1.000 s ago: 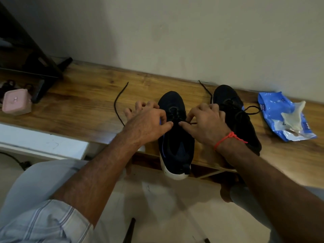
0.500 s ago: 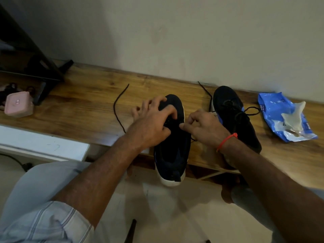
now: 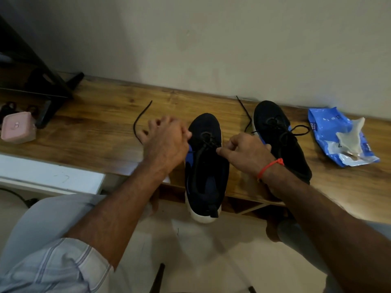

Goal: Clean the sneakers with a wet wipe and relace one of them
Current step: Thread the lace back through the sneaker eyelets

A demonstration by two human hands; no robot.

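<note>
A dark navy sneaker (image 3: 208, 178) with a white sole lies on the wooden bench (image 3: 95, 136), its heel hanging over the front edge. My left hand (image 3: 165, 142) is at its left side, thumb and forefinger pinched together by the eyelets on the black shoelace (image 3: 137, 123), whose loose end trails left across the bench. My right hand (image 3: 245, 153) pinches the lace at the right eyelets. The second sneaker (image 3: 273, 125), laced, lies to the right, partly behind my right hand.
A blue wet wipe pack (image 3: 325, 130) with a white wipe (image 3: 350, 136) sticking out lies at the far right. A pink box (image 3: 18, 127) and a black stand (image 3: 53, 89) sit at the left. A wall runs behind the bench.
My left hand slid off the top of the sneaker to its left side, uncovering the eyelets. My right hand stayed by the right eyelets, pinching the lace.
</note>
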